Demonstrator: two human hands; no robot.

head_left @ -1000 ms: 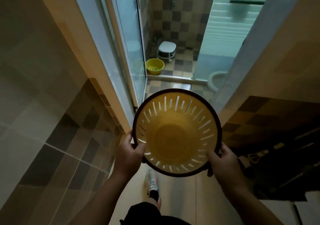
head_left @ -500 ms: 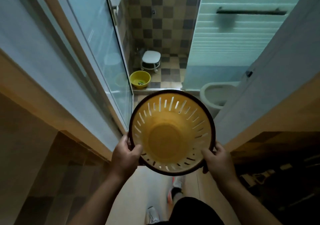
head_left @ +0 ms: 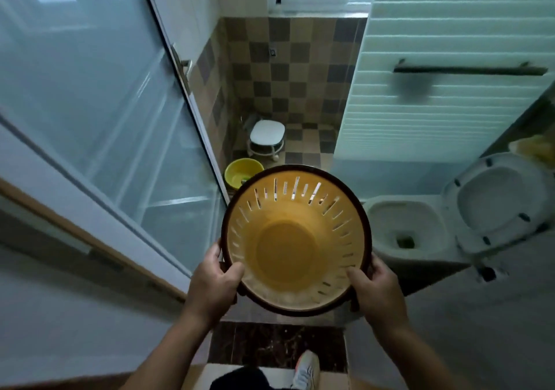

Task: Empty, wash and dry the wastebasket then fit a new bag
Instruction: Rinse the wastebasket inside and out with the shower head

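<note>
We observe a round yellow plastic wastebasket [head_left: 285, 248] with slotted walls and dark brown rim, empty, unlined, mouth facing the camera, held aloft.

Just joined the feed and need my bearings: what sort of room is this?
A bathroom, seen from its doorway: a toilet with its lid up on the right, tiled walls, and a yellow basin on the floor beside a glass door.

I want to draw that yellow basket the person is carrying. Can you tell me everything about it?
The wastebasket is round, of yellow-orange plastic as it looks, with a dark brown rim and narrow slits all round its wall. Its flat bottom is plain. It is empty, with no bag in it, and is held in the air with its mouth toward the camera. The left hand and right hand grip the rim at either side, thumbs inside. Nothing else touches it.
</note>
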